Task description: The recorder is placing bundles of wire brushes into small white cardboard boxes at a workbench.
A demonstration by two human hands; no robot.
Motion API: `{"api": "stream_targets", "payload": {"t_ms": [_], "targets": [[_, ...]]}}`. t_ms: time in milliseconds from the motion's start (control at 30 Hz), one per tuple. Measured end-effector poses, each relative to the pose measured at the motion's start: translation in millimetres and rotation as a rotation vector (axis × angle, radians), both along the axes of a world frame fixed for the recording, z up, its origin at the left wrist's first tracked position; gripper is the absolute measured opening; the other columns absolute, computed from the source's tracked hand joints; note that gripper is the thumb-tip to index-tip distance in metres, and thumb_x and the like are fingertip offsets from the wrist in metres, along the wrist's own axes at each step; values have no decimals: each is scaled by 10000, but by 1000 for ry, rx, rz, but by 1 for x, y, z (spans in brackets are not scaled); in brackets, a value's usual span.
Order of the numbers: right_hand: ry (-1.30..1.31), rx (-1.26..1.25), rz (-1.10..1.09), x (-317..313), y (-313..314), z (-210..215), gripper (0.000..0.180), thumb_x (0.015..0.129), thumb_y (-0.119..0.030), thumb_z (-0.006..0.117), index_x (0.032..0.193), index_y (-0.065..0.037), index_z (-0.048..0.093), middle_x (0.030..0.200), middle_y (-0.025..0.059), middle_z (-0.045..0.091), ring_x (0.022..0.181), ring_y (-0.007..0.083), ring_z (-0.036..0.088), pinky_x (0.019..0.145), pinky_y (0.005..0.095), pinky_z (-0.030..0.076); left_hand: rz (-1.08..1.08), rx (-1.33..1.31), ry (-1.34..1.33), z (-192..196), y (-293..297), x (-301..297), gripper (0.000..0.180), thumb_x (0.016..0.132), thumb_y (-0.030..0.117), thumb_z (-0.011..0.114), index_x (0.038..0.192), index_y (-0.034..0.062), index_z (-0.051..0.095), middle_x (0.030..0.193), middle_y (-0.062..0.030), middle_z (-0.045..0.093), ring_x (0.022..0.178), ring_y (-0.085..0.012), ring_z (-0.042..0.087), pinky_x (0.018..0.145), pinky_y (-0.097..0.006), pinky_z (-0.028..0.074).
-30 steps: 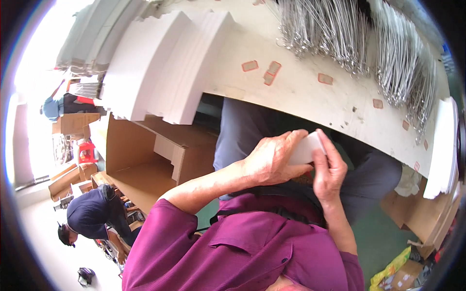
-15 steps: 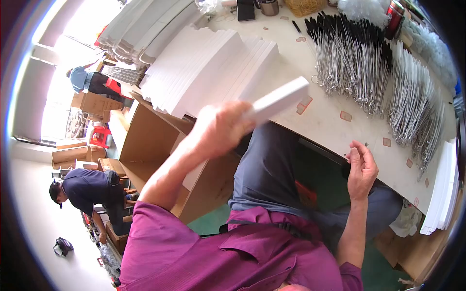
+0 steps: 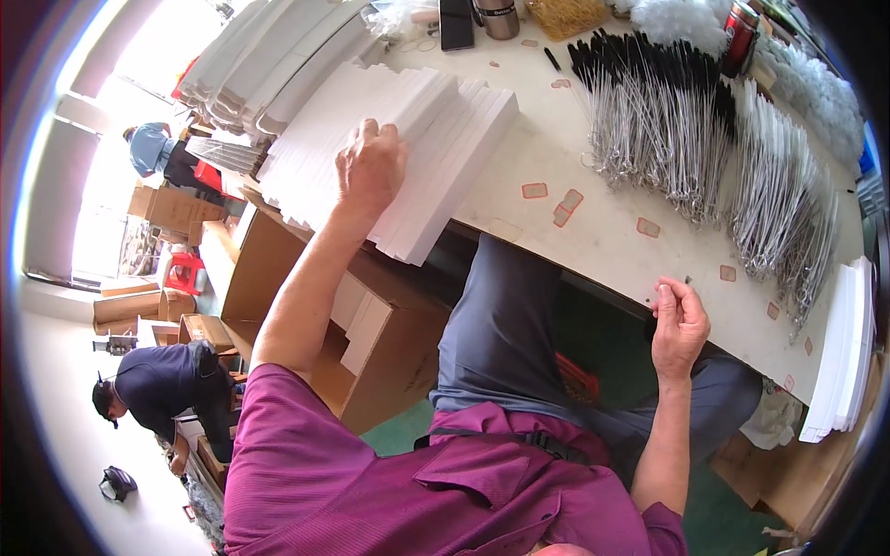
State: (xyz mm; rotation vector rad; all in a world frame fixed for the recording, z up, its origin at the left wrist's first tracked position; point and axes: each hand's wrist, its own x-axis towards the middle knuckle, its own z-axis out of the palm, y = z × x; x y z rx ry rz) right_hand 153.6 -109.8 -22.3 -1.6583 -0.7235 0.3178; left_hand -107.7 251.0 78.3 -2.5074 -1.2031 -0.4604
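Observation:
My left hand (image 3: 371, 167) reaches out to the rows of white flat pieces (image 3: 445, 148) stacked on edge on the pale table (image 3: 575, 241). Its fingers curl over the top of one white piece in the row. My right hand (image 3: 679, 320) rests at the near table edge, thumb and fingers pinched together, and I see nothing clearly held in it. Bundles of thin metal wires with black ends (image 3: 649, 120) lie fanned out on the table beyond it.
An open cardboard box (image 3: 371, 324) stands under the table on my left. More white stacks (image 3: 844, 352) sit at the far right edge. Small red-outlined stickers (image 3: 565, 206) dot the table. One person (image 3: 167, 389) bends over at lower left, another (image 3: 148, 148) is farther back.
My left hand carried a white piece from my lap up and left onto the stacked row. My right hand let go of it and moved to the table edge.

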Motion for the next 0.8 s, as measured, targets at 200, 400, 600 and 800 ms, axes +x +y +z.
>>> {"api": "stream_targets", "payload": {"t_ms": [200,400,600,800], "targets": [[-64,-43,6,3,-7,1,115,1024,-68,637,1061,20,702,869,39,682,747,86,653,690,244,549,-125,131,-84,0,5,-7,319,873,193,757,1125,13,679,1218,-225,642,1161,-403,610,948,-499,526],[105,-29,30,6,-7,22,186,1016,-152,652,1080,7,725,842,72,738,782,122,709,712,280,563,-361,-38,-201,10,-58,21,357,859,143,775,1174,-3,694,1252,-237,676,1184,-413,634,1022,-471,513],[-46,21,-169,35,-63,34,163,1004,-127,686,1070,15,728,824,77,741,727,112,707,658,270,557,-603,-453,-355,-20,-118,75,304,847,38,760,1145,9,704,1215,-220,701,1129,-401,682,986,-437,539],[-650,-338,-634,109,-184,36,194,953,-115,705,1118,-12,694,1069,168,709,901,278,721,762,375,581,-676,-612,-489,-75,-132,116,256,897,6,710,1153,-2,706,1235,-182,716,1152,-312,694,988,-382,544]]}}
